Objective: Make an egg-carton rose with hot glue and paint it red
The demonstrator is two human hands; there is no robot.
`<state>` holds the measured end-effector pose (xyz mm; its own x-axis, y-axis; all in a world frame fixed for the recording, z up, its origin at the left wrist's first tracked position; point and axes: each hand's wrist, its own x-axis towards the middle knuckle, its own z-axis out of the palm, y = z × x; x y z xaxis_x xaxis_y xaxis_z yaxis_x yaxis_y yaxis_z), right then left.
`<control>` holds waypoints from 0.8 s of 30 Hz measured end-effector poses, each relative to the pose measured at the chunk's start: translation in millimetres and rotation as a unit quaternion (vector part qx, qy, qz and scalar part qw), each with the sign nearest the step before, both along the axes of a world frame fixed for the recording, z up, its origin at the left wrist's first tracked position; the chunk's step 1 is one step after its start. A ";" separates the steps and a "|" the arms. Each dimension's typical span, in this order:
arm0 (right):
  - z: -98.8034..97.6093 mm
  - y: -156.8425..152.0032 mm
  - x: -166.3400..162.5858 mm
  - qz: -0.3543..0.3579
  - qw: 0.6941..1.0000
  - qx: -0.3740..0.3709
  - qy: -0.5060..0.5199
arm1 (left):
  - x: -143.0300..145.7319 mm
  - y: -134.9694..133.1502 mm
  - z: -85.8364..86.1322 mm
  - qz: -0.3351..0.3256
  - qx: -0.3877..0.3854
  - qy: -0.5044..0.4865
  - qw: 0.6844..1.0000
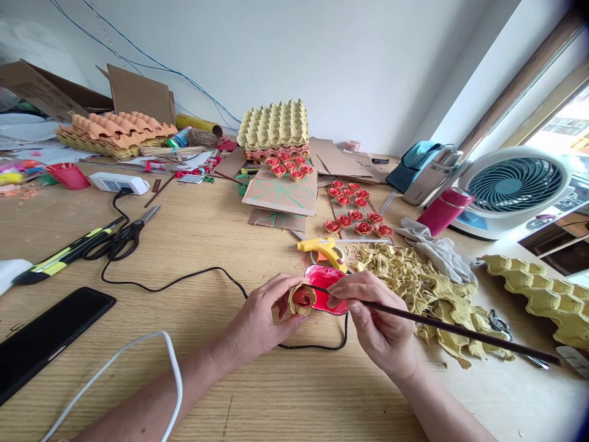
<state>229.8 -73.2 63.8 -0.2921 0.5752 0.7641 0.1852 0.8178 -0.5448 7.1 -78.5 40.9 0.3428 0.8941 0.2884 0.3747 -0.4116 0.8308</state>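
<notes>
My left hand point(262, 316) is closed around a small egg-carton rose point(302, 299), yellow outside and painted red inside. My right hand point(375, 319) pinches a long dark paintbrush point(442, 327) whose tip touches the rose. Just behind the rose lies a shallow dish of red paint point(329, 282). A yellow glue gun point(322, 248) rests behind the dish, its black cord point(184, 279) running across the wooden table point(207, 233).
Several finished red roses point(356, 215) sit on cardboard behind. Egg-carton scraps point(414, 282), a grey rag point(437, 248), an egg tray point(543, 294), a fan point(513, 187) and a red flask point(444, 209) fill the right. Scissors point(124, 236), a phone point(46, 334) and a white cable point(138, 362) lie left.
</notes>
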 end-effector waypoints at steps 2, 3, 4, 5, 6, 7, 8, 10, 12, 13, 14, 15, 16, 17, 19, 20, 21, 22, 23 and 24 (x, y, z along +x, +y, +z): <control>1.2 -0.6 0.1 -0.007 1.000 0.003 0.006 | -0.6 0.2 -0.6 0.002 -0.001 0.001 1.000; 1.9 -1.0 -0.1 -0.008 1.000 0.003 0.006 | -0.8 0.3 -0.6 0.002 -0.002 0.002 1.000; 2.6 -1.3 -0.5 -0.006 1.000 0.001 0.006 | -0.9 0.4 -0.3 0.003 -0.004 0.003 1.000; 3.0 -1.6 -0.9 -0.002 1.000 -0.002 0.005 | -0.9 0.5 0.2 0.004 -0.005 0.003 1.000; 3.1 -1.8 -1.3 0.003 1.000 -0.004 0.002 | -0.8 0.5 0.8 0.004 -0.007 0.004 1.000; 2.9 -1.8 -1.7 0.008 1.000 -0.006 -0.003 | -0.6 0.4 1.5 0.004 -0.008 0.004 1.000; 2.6 -1.8 -2.0 0.010 1.000 -0.006 -0.008 | -0.5 0.4 2.1 0.003 -0.008 0.005 1.000; 1.6 -1.4 -1.9 0.007 1.000 -0.007 -0.009 | -0.3 0.5 2.7 0.001 -0.004 0.006 1.000; 1.1 -1.0 -1.3 -0.005 1.000 -0.005 0.002 | -0.5 0.6 2.4 0.002 0.003 0.009 1.000; 1.2 -0.8 -0.8 -0.011 1.000 -0.003 0.008 | -0.6 0.7 2.0 0.004 0.005 0.010 1.000; 1.4 -0.8 -0.3 -0.014 1.000 0.001 0.014 | -0.7 0.7 1.5 0.006 0.006 0.010 1.000; 1.9 -0.9 0.1 -0.016 1.000 0.003 0.017 | -0.8 0.7 1.1 0.006 0.006 0.010 1.000; 2.4 -1.2 0.5 -0.016 1.000 0.004 0.019 | -0.8 0.7 0.7 0.007 0.006 0.010 1.000; 2.8 -1.6 0.8 -0.014 1.000 0.003 0.021 | -0.7 0.6 0.5 0.006 0.004 0.009 1.000; 3.6 -2.5 0.9 -0.008 1.000 -0.004 0.021 | -0.4 0.5 0.4 0.005 0.000 0.007 1.000; 3.8 -2.8 0.8 -0.003 1.000 -0.007 0.018 | -0.2 0.5 0.5 0.005 -0.002 0.005 1.000; 3.8 -2.9 0.6 -0.001 1.000 -0.007 0.015 | 0.0 0.5 0.6 0.007 -0.003 0.004 1.000; 3.7 -2.7 0.5 0.001 1.000 -0.007 0.010 | 0.1 0.6 0.6 0.008 -0.004 0.003 1.000; 3.5 -2.4 0.3 -0.001 1.000 -0.005 0.007 | 0.2 0.7 0.6 0.009 -0.004 0.003 1.000; 3.2 -1.9 0.3 -0.004 1.000 -0.003 0.004 | 0.3 0.8 0.6 0.009 -0.003 0.004 1.000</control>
<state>230.1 -75.1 66.9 -0.2814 0.5815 0.7633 0.1873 0.8134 -0.5507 7.4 -77.8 41.4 0.3287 0.9020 0.2801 0.3885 -0.3995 0.8304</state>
